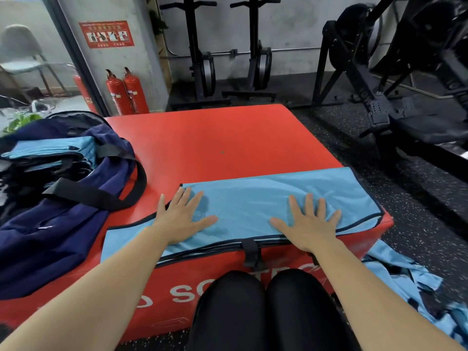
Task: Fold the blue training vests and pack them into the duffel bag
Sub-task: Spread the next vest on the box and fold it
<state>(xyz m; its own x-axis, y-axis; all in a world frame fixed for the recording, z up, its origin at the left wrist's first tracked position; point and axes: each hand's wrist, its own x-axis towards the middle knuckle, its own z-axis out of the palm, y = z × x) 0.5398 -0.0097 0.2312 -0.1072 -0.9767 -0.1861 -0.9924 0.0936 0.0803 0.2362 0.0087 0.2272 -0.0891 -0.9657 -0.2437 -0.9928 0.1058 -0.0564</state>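
A light blue training vest (253, 198) with dark trim lies flat along the near edge of a red padded box (215, 138). My left hand (181, 216) presses flat on its left part, fingers spread. My right hand (310, 222) lies flat on its right part, fingers spread too. A navy duffel bag (50, 231) sits open on the box's left side, with several folded blue vests (50, 150) stacked inside. A heap of loose blue vests (415, 282) lies on the floor at the right.
Two red fire extinguishers (126, 92) stand against the wall behind the box. Black gym machines (395, 79) fill the back and right. My knees (255, 307) are against the box's front. The floor is dark speckled rubber (417, 211).
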